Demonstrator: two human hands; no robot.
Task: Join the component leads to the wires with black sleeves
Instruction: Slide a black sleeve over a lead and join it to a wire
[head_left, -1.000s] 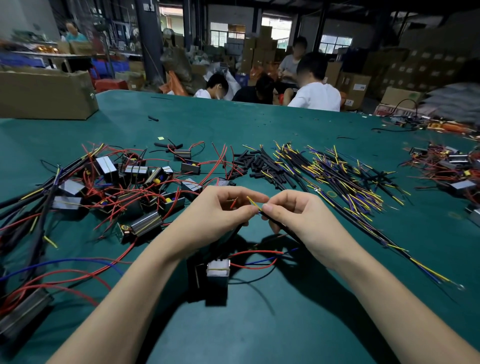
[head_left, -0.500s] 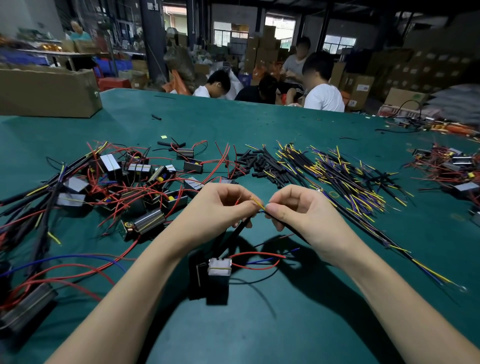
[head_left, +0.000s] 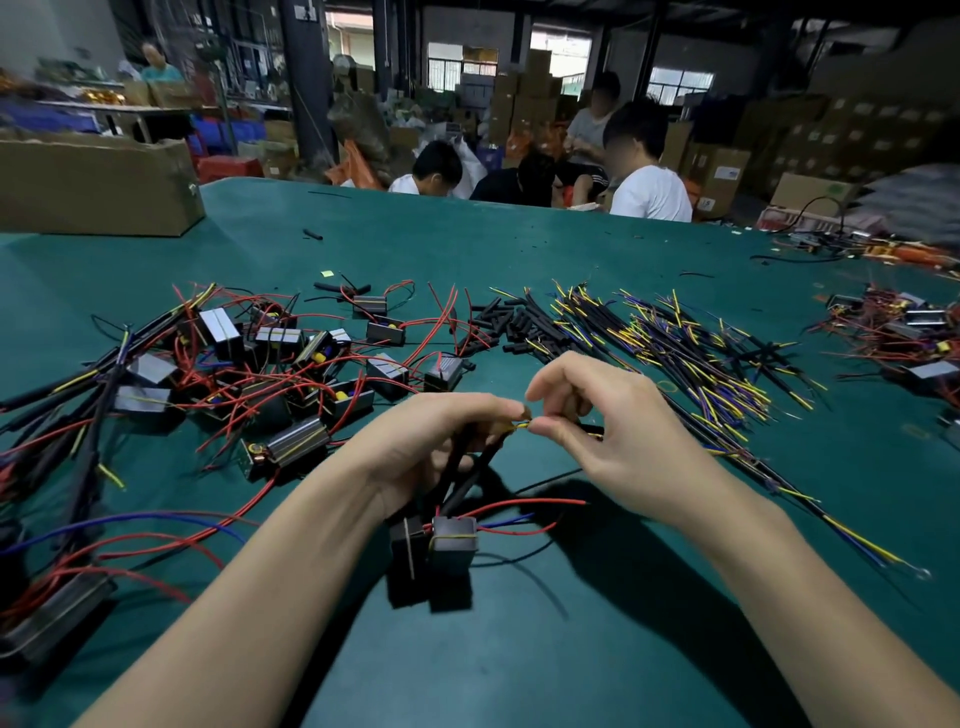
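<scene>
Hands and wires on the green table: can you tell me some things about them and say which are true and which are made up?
1. Both hands pinch yellow wire ends together. True.
2. The right hand lies flat on the table. False: it is raised, pinching the wire.
3. A small component with red leads sits below the left hand. True.
4. The loose black sleeves are piled in a cardboard box. False: they lie on the green table.
5. Sleeved wires lie spread to the right. True.

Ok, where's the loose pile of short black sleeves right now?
In the head view, the black sleeves lie on the green table, centre, beyond both hands, between the red-wired components and the yellow-tipped wire bundle.
</scene>
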